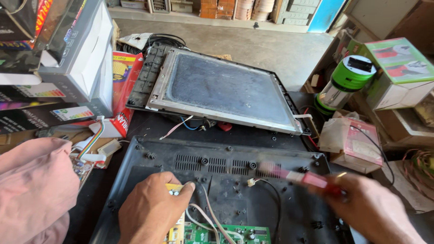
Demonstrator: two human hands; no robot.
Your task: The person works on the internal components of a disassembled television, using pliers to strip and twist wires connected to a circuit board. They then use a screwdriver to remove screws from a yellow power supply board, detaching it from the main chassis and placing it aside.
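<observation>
Head view recorded both hands low in the frame over a black plastic back cover (217, 180) that lay flat on the dark tabletop (253, 134). Left hand (151, 208) rested on the cover with its fingers curled down and pressing on a small yellow part (174, 189) beside a green circuit board (226, 235) at the bottom edge; white and pink wires (205, 214) ran from the board past the fingertips. Right hand (370, 210) was closed around the handle of a red screwdriver (300, 177), which was blurred; its shaft pointed leftward across the cover, near a black wire with a small white connector (251, 182). Behind the cover, a dusty flat display panel in a metal frame (221, 88) lay tilted, propped up at its near edge, with loose red and blue wires (187, 124) beneath it. A green and silver lantern (346, 81) stood to the right among cardboard boxes (398, 72). Stacked printed boxes (68, 54) stood at the left, above a pink sleeve (34, 190).
</observation>
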